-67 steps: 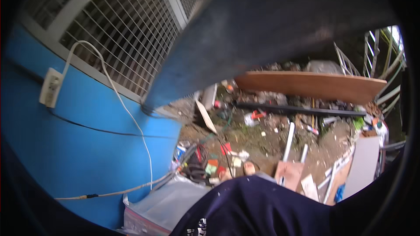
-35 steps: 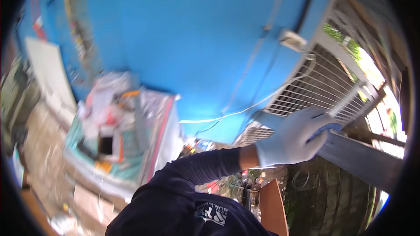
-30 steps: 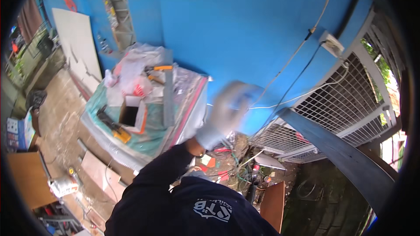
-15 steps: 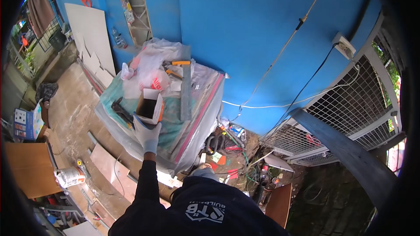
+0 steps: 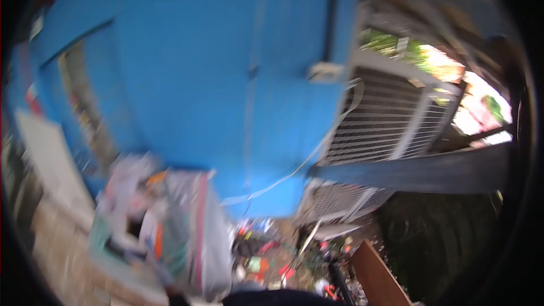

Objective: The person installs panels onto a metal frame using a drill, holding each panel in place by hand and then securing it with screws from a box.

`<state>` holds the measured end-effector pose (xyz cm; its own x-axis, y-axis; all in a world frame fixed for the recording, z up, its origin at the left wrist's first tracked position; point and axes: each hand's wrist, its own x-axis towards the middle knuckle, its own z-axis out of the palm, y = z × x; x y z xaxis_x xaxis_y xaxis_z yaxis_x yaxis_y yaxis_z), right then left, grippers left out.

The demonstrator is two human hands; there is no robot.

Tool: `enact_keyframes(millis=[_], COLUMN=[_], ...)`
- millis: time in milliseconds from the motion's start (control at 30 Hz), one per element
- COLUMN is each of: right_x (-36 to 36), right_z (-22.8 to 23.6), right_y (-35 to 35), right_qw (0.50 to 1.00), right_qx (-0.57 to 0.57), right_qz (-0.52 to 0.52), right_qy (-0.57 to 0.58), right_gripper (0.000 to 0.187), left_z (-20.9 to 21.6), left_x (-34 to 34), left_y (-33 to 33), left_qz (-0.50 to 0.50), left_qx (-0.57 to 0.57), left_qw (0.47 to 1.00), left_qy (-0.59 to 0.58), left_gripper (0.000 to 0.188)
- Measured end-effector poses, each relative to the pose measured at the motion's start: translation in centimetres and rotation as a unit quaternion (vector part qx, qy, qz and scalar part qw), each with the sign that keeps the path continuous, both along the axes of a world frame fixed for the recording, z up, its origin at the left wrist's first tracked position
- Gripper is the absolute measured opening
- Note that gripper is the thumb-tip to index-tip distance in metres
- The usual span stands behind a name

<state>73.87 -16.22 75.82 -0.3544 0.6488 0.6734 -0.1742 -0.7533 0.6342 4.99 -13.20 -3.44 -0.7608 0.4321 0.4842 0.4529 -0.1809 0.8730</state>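
Note:
Strong motion blur covers the view. My left hand (image 5: 160, 272), in a pale glove, is at the lower left, at the near end of a small open box (image 5: 148, 228) with white and orange sides. Its fingers are smeared, but hand and box keep the same relation as a moment ago, when the hand gripped the box. Beside the box is a dark tool (image 5: 118, 248), its kind unclear. The box is over a plastic-covered surface (image 5: 217, 260), near clear plastic bags (image 5: 131, 173) and an orange-handled tool (image 5: 156, 177). My right hand is outside the picture.
A blue wall (image 5: 187, 79) rises behind, with a white cable (image 5: 283, 180) along it and a socket box (image 5: 326, 72). A metal mesh gate (image 5: 382, 116) and a grey plank (image 5: 419, 175) stand at the right. Mixed clutter (image 5: 263, 255) and a brown board (image 5: 377, 272) lie low in the middle.
My view has swung to the right and up, so the covered surface, the box and my left hand appear lower and further left. More of the gate shows.

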Motion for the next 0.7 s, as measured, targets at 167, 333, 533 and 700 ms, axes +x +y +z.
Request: enact_keyframes(millis=[167, 333, 533, 700], right_x=[2.6, -2.3, -4.4, -4.3], right_z=[1.3, 0.3, 1.5, 3.7], right_y=[-1.8, -3.7, -6.8, -8.5], right_qw=[0.997, 0.989, 0.99, 0.988], right_qx=[0.019, -0.025, -0.037, -0.03], right_qz=[0.051, 0.063, 0.097, 0.054], right_qy=[0.058, 0.128, 0.099, 0.14], right_gripper=[0.063, 0.067, 0.068, 0.075], left_z=[21.5, 34.7, 54.8, 73.0], left_x=[13.1, 22.2, 33.2, 42.4], left_y=[3.4, 11.4, 17.9, 19.3], left_qz=[-0.335, -0.442, -0.637, -0.713], left_qx=[0.101, 0.27, 0.379, 0.481], left_qw=[0.924, 0.835, 0.657, 0.5], left_qy=[-0.158, -0.185, -0.134, -0.099], left_gripper=[0.088, 0.064, 0.047, 0.06])
